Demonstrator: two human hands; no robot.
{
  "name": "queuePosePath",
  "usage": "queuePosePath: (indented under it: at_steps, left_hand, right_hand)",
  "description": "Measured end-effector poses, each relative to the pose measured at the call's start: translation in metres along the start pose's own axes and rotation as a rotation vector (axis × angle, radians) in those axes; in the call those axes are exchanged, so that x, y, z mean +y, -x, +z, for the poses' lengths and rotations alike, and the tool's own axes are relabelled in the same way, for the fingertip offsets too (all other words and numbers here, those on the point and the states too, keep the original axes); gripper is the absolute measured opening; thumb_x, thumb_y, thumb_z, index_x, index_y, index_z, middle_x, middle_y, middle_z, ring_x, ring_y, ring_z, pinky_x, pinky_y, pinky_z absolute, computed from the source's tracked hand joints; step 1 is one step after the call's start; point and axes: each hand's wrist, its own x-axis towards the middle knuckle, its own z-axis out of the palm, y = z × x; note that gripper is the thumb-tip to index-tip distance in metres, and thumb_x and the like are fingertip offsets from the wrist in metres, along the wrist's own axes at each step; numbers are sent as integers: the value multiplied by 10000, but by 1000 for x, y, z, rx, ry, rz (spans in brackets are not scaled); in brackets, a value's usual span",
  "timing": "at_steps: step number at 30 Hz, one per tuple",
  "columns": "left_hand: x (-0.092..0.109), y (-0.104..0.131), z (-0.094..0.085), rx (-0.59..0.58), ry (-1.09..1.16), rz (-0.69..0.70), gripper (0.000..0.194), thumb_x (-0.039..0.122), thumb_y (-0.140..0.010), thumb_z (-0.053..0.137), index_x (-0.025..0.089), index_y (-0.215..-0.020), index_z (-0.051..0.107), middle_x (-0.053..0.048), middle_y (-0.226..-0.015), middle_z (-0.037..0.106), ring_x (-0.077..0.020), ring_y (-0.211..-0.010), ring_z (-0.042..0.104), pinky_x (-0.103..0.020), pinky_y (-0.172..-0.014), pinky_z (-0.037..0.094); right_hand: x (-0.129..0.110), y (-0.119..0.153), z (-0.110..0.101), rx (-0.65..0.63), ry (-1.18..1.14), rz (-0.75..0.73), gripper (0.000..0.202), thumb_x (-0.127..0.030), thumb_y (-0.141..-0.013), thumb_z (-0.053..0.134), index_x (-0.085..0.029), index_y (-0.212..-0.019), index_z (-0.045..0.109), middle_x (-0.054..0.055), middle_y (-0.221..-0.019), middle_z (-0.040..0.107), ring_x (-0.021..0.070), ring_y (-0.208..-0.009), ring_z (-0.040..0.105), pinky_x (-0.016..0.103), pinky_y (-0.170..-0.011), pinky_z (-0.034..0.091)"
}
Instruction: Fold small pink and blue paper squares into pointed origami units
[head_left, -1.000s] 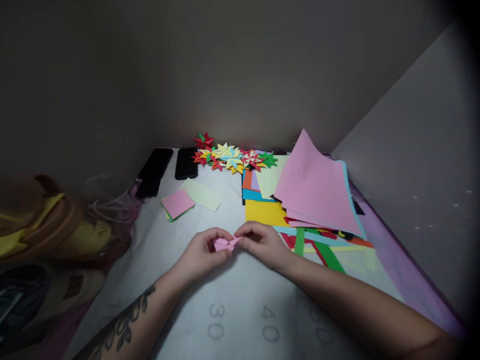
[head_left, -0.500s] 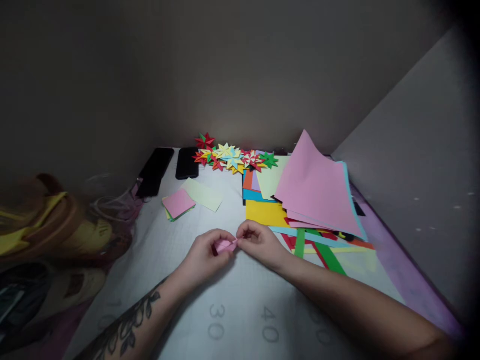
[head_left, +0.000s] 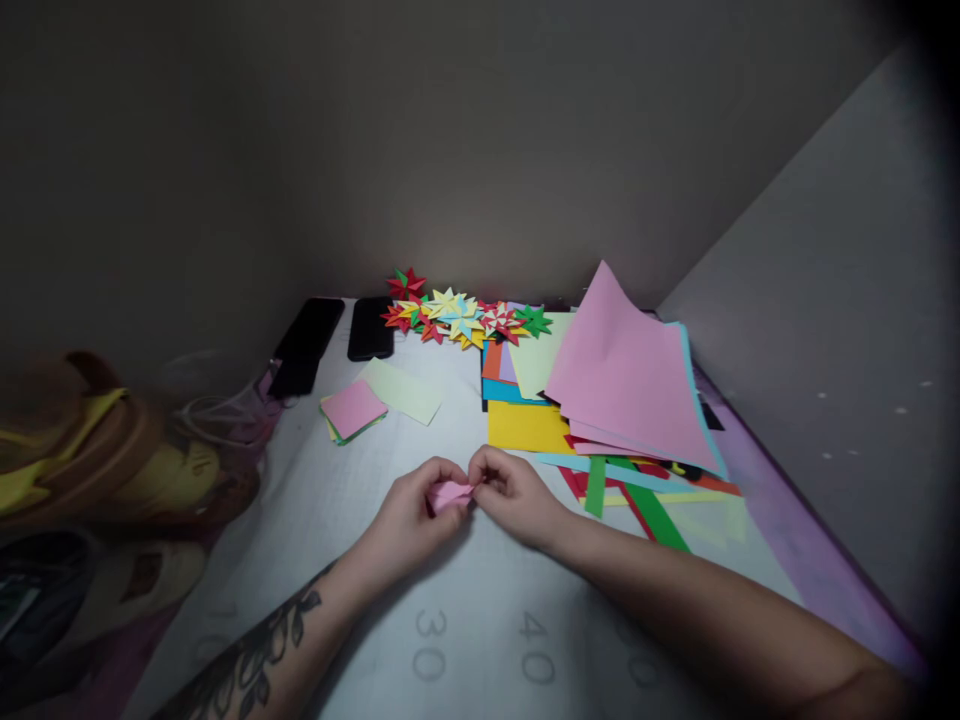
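Between my two hands, above the white gridded mat, is a small folded piece of pink paper (head_left: 450, 495). My left hand (head_left: 420, 510) grips its left part between thumb and fingers. The fingertips of my right hand (head_left: 517, 497) pinch its right end, and the two hands almost touch. Left of them lies a stack of small paper squares (head_left: 354, 408) with a pink one on top, beside a pale green sheet (head_left: 405, 390). Behind are several folded paper stars (head_left: 459, 315) in red, yellow, green and other colours.
Large pink sheets (head_left: 630, 370) lie at the right over a yellow sheet (head_left: 525, 427) and other coloured paper. Green strips (head_left: 654, 515) and others are nearer. Two black phones (head_left: 371, 328) rest at the back left. A brown and yellow object (head_left: 142, 450) stands at the far left.
The pink paper has tilted slightly between my fingers, and my right fingers have shifted a little at its end. The whole view has moved slightly.
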Motion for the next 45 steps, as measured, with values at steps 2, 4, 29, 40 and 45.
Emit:
queuePosePath:
  at_steps: [2,4,29,40,45]
  left_hand:
    - [0,1,0,13,-33,21,151,189,-749,572,171,-899,584,-10,-805,612,-129,-705,521,-220,-626,391]
    - [-1,1,0,22,-42,21,134,220,-767,571,174,-892,582,-6,-787,603,-127,-689,511,-217,-612,383]
    - [-2,-3,-9,-154,553,-219,319,213,-694,729,168,-892,484,26,-688,553,-55,-521,446,-178,-462,325]
    - [2,-2,-8,-112,578,-234,366,216,-653,746,165,-906,487,41,-662,526,-51,-506,441,-183,-472,322]
    - [3,-3,-5,-42,467,-197,348,265,-656,738,165,-890,500,23,-721,552,-78,-585,492,-200,-540,346]
  right_hand:
    - [-1,0,0,-4,28,0,105,-97,-654,474,-193,-696,481,-51,-629,460,90,-553,411,205,-508,315]
    - [-1,0,0,-4,41,12,91,-109,-668,498,-191,-706,491,-51,-632,468,87,-548,408,203,-502,313]
    - [4,-1,-6,-29,41,-166,69,-116,-710,612,-179,-720,639,11,-746,620,128,-696,574,257,-656,456]
    - [1,-1,-9,-75,41,-256,35,-207,-763,644,-211,-755,678,27,-807,611,147,-758,585,290,-691,458]
    - [3,0,0,47,-68,-61,104,-144,-701,624,-193,-759,552,-20,-731,549,115,-663,521,246,-600,415]
